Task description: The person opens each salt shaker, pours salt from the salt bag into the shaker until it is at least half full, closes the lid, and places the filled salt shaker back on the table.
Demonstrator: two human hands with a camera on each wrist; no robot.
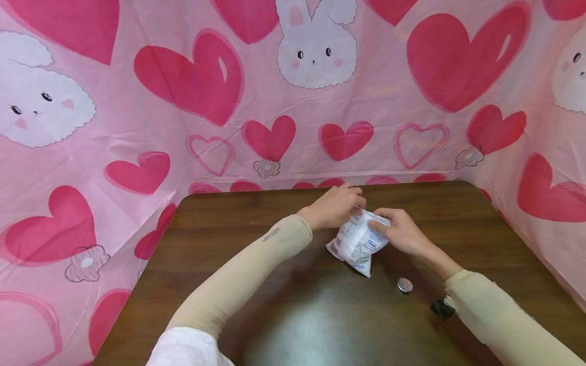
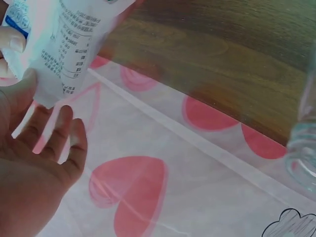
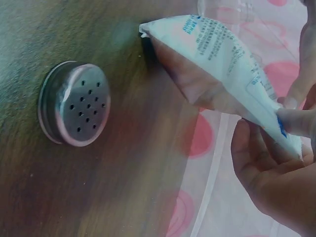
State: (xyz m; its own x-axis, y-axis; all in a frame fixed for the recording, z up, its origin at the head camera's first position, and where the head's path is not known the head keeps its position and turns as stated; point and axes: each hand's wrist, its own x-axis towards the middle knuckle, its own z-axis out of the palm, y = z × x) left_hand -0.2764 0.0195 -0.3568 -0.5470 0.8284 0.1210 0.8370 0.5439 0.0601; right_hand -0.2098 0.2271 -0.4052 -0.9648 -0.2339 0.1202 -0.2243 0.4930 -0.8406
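A white plastic packet (image 1: 359, 241) with blue print and small lettering is held up by its top edge over the dark wooden table. My left hand (image 1: 336, 206) pinches one top corner; in the left wrist view its other fingers (image 2: 61, 131) spread loosely below that corner. The opposite corner is pinched between thumb and fingers of my right hand (image 1: 403, 231). The packet's lower end hangs down to a point, seen in the right wrist view near the tabletop. Whether the top edge is torn cannot be made out.
A round metal shaker lid (image 3: 84, 106) with several holes lies on the table (image 1: 293, 305), to the near right of the packet. A clear glass jar (image 2: 303, 153) shows at the left wrist view's edge. Pink heart-patterned cloth (image 1: 293, 101) hangs around the table.
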